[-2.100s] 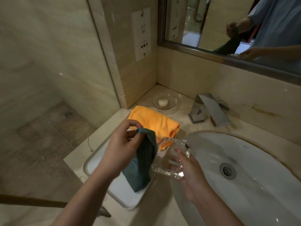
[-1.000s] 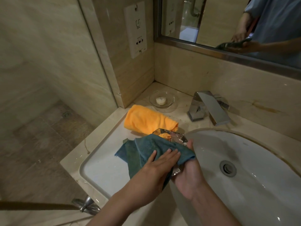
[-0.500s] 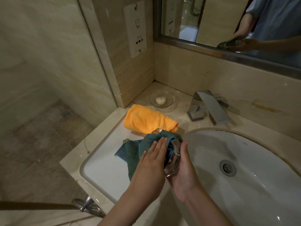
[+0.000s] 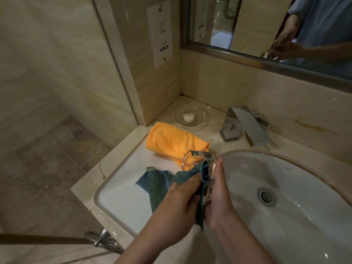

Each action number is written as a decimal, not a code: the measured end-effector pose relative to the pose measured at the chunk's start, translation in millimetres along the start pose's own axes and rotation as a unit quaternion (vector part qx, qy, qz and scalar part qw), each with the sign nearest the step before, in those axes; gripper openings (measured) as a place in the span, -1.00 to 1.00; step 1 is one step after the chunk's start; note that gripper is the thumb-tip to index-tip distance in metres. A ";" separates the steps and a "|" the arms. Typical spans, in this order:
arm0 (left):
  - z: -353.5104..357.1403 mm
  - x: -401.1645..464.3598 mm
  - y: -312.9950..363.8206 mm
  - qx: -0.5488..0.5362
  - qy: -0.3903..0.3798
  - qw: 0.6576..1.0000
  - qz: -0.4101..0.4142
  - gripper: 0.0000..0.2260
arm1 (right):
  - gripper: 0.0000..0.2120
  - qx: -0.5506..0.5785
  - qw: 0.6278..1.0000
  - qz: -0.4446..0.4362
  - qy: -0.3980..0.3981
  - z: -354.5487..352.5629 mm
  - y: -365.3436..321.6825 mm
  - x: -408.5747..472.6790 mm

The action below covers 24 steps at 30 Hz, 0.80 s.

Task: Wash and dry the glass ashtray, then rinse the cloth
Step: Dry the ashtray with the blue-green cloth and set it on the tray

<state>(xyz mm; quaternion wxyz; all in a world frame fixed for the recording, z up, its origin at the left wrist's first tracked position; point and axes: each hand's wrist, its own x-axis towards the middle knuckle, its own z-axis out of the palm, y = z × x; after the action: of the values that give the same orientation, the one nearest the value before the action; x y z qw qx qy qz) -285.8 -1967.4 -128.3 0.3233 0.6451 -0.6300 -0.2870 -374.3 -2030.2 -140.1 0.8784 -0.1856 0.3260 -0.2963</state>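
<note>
We hold the ashtray (image 4: 202, 168) on edge at the basin's (image 4: 304, 216) nine o'clock rim, our right hand (image 4: 219, 199) clasping it while our left hand (image 4: 179, 208) pinches the cloth (image 4: 158, 182) inside; we judge firm, turning wipes dry it best.

L hand (image 4: 179, 204) fingers curled round teal cloth (image 4: 152, 184); R hand (image 4: 217, 199) grips glass ashtray (image 4: 198, 159) on edge.

free: sink basin (image 4: 285, 216) | blocked: orange towel (image 4: 171, 143), faucet (image 4: 245, 126), maybe soap dish (image 4: 190, 117)
</note>
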 end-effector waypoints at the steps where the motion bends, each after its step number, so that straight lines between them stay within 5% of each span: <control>1: -1.3 -2.1 1.0 -0.007 -0.008 1.000 0.010 -0.70 | -0.29 0.006 1.000 0.005 -0.004 -0.8 -0.3 0.2; 9: -6.1 -9.1 -2.5 -0.006 -0.042 0.999 0.030 -0.49 | -0.27 0.039 0.999 0.034 -0.017 -4.7 -3.5 4.3; 15: -7.2 4.6 -19.9 0.167 -0.101 0.977 0.081 -0.28 | -0.43 0.071 0.996 0.047 -0.019 -8.4 2.1 -1.7; 18: -10.1 9.0 -23.0 0.239 -0.132 0.961 0.036 -0.23 | -0.26 0.059 0.996 0.055 -0.027 -7.7 1.9 -3.2; 22: -9.6 8.2 -14.1 0.211 -0.098 0.972 -0.022 -0.25 | -0.44 0.073 0.996 0.033 -0.046 -5.3 0.3 -2.7; 24: -14.6 6.5 -13.1 0.160 -0.062 0.984 -0.049 -0.25 | -0.38 0.081 0.994 0.019 -0.068 -3.9 3.2 -2.5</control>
<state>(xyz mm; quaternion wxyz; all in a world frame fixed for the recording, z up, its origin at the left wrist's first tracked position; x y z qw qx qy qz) -266.0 -1973.1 -129.2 0.1613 0.6996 -0.6542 -0.2378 -377.2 -2026.7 -143.4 0.9159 -0.1269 0.2440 -0.2923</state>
